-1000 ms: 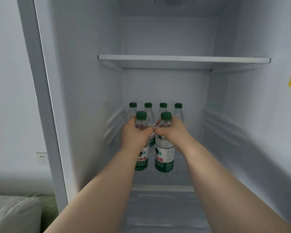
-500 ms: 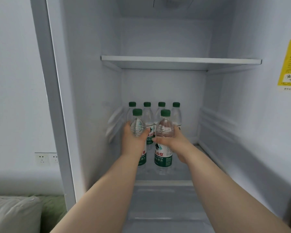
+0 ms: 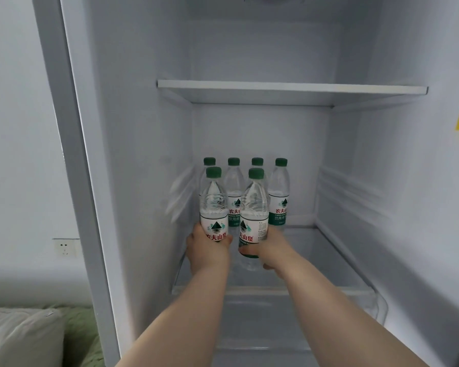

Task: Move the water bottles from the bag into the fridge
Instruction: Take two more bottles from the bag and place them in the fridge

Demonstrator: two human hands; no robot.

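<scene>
Both bare arms reach up from the bottom of the frame. The left hand [image 3: 208,249] and right hand [image 3: 269,250] have slid down from the necks and now grip the lower labels of two clear green-capped plastic water bottles [image 3: 214,205], standing mid-frame on the white fridge shelf [image 3: 329,260]. Behind them, a row of four matching bottles [image 3: 280,192]. Placement looks nearly finished.
</scene>
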